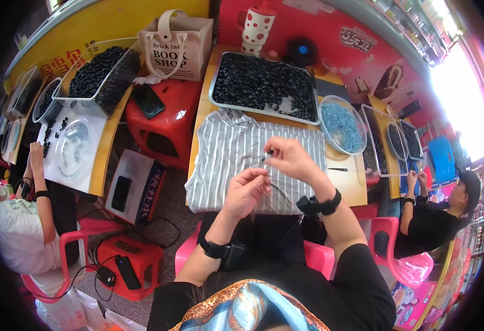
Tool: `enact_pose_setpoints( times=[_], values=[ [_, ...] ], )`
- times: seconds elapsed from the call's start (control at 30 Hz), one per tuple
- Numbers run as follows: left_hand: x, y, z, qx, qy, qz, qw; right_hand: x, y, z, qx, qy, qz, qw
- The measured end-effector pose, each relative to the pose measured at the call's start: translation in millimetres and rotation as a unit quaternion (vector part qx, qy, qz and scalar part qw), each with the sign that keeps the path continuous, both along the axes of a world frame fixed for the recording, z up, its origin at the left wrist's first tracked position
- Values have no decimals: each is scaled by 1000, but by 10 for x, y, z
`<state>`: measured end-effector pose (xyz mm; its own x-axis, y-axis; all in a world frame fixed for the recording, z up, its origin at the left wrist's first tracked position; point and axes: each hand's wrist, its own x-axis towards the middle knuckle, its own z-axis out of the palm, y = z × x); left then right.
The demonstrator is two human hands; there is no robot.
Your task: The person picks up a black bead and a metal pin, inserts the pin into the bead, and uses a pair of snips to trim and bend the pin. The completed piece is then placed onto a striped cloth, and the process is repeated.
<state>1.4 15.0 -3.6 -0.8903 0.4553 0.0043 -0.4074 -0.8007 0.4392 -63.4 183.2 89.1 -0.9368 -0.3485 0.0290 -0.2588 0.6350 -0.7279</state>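
Observation:
Over a grey-and-white striped cloth (225, 160) on the table, my two hands are close together. My right hand (292, 159) pinches a small black piece (270, 152) between its fingertips, like those in the metal tray. Just below and to its left, my left hand (246, 192) has its thumb and fingers pressed together; whatever is in them is too small to make out. A thin dark curved line shows on the cloth beside that hand. Beyond the cloth stands the metal tray (215, 99) full of small black ring-like pieces. To its right is a clear round tub (323, 122) of small blue pieces.
A tote bag (189, 49) and a phone (148, 101) rest on a red stool (170, 118) at left. A polka-dot tumbler (257, 30) stands behind the tray. A thin dark tool (338, 169) lies at right. People work at tables on both sides. Cables cross the floor.

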Motion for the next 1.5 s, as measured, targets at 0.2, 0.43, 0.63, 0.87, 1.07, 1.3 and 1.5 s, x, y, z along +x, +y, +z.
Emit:
enact_pose_setpoints(
  times=[0.2, 0.43, 0.63, 0.87, 1.07, 1.3, 1.5],
  values=[
    [-33, 18, 7, -5, -3, 33, 999, 597, 43, -284, 46, 123, -15, 991],
    [-8, 21, -41, -73, 25, 31, 997, 901, -9, -349, -185, 129, -108, 968],
    [8, 21, 43, -77, 47, -46, 995, 992, -180, -434, -248, 226, -123, 934],
    [-47, 7, -69, -48, 49, -20, 997, 958, -314, -488, -296, 209, -183, 914],
    [-42, 32, 61, -8, 44, -25, 999, 958, -220, -333, -152, 282, -164, 933],
    [-28, 9, 16, -45, 25, -30, 998, 885, -324, -261, -19, 294, -94, 951],
    [-7, 2, 30, -33, 32, -38, 998, 914, -337, -388, -1, 305, -108, 946]
  ],
)
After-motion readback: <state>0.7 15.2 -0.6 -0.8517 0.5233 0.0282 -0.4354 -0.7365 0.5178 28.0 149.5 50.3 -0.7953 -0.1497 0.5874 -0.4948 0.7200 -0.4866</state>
